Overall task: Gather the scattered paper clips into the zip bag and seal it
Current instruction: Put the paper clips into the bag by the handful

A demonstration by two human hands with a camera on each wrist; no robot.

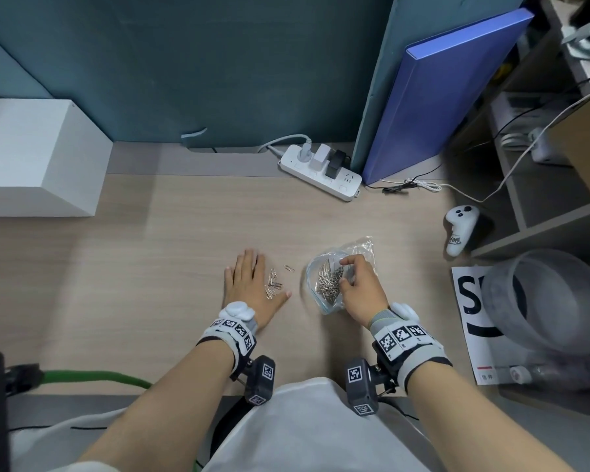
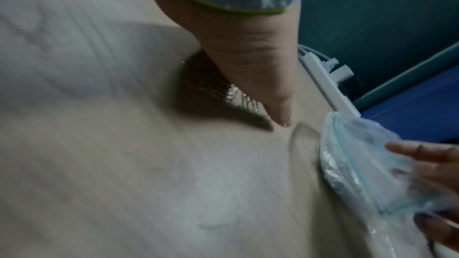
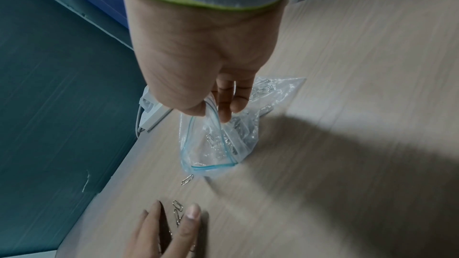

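from the head view our left hand [image 1: 249,284] lies flat and spread on the bench [image 1: 171,253], fingers straight, with a little pile of paper clips [image 1: 273,284] between thumb and fingers and one stray clip [image 1: 289,268] just beyond. our right hand [image 1: 360,287] pinches the rim of the zip bag [image 1: 324,277], which sits on the bench already holding a good heap of clips.

left wrist view is blurry, but we see the thumb [image 2: 280,109] pressed down beside some clips, the bag mouth close by.

right wrist view shows thumb and fingers curled on the blue zip edge, holding the mouth open toward the stray clip.

risk, we reckon: sweep too fast and clips slide under the bag's lip instead of in, or the floppy mouth sags closed.
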